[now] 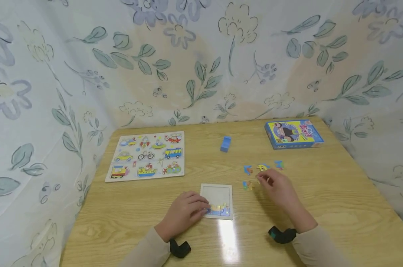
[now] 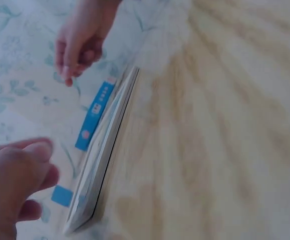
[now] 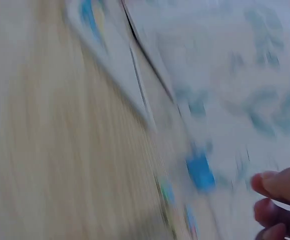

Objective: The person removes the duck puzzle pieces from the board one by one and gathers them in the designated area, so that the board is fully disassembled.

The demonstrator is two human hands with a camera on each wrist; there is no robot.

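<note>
A small square puzzle tray [image 1: 216, 190] lies at the middle front of the table. Several joined jigsaw pieces [image 1: 218, 210] fill its lower part. My left hand [image 1: 185, 212] rests at the tray's left edge, its relaxed fingertips touching the pieces there. Loose jigsaw pieces lie right of the tray, among them a blue-orange one [image 1: 247, 170], a yellow one [image 1: 263, 167] and a green-blue one [image 1: 279, 164]. Just above them hovers my right hand [image 1: 277, 189], fingers bent loosely. In the right wrist view, nothing shows between those fingers [image 3: 272, 185].
A picture board of vehicles [image 1: 146, 157] lies at the back left. Behind the tray stands a small blue block [image 1: 225, 144]. A blue and yellow box [image 1: 293, 134] lies at the back right. Floral cloth [image 1: 201, 74] hangs behind the table [image 1: 128, 215].
</note>
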